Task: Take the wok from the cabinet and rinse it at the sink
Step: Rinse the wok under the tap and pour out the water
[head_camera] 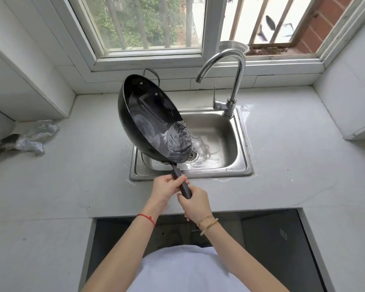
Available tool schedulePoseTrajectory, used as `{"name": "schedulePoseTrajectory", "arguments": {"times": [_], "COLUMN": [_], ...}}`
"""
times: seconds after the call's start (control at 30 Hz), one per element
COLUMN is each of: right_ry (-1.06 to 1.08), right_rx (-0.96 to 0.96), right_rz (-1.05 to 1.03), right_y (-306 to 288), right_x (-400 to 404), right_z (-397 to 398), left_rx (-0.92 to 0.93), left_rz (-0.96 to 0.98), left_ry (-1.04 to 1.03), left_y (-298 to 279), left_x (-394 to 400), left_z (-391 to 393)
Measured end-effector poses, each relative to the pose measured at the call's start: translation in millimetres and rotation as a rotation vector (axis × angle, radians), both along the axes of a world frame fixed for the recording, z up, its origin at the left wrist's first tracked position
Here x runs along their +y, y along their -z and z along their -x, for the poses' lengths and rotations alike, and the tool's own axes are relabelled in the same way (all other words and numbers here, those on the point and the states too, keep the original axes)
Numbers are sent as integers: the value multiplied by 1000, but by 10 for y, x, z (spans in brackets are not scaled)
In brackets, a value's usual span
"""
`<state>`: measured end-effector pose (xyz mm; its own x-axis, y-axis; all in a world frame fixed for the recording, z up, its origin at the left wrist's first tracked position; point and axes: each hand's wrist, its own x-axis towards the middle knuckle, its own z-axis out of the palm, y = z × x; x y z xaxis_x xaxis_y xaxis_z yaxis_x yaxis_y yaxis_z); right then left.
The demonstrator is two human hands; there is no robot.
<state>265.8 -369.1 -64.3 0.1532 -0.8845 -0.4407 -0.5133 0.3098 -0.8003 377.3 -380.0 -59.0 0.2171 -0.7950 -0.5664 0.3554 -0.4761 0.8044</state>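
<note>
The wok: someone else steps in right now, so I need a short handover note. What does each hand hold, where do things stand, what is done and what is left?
Left hand: gripped on the handle, nearer the pan.
Right hand: gripped on the handle's end.
Wok: out of the cabinet, tilted steeply over the sink, its lower rim toward the drain, water pouring out of it into the basin.
Tap: no water seen running from it.
Done: wok fetched, wetted, being emptied.
Left: finish draining; perhaps one more rinse, then set it down.

Black wok (148,114), silver sink (226,131), grey-white speckled cloth (33,140).
</note>
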Motion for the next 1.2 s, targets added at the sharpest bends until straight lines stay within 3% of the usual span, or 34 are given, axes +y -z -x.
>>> {"name": "schedulePoseTrajectory", "arguments": {"times": [0.07,0.13,0.27,0.47,0.73,0.93,1.2], "right_ry": [-30,-7,4,43,44,46,65], "right_rx": [215,247,39,-113,-377,-533,-578], "right_rz": [99,140,82,-47,-150,-220,-213], "right_y": [22,13,-36,-70,-276,-493,-696], "right_x": [24,30,23,38,25,79,40], "right_z": [-69,-124,-148,-77,-68,-138,-138], "left_rx": [-42,-85,-138,-258,8,-1,36], "left_rz": [-3,-1,20,58,86,148,206], "left_ry": [18,35,66,107,-1,59,95], "left_y": [25,24,-17,-54,-203,-409,-586], "left_x": [1,-5,7,58,72,113,96], "left_z": [-12,-39,-93,-80,-98,-127,-144]}}
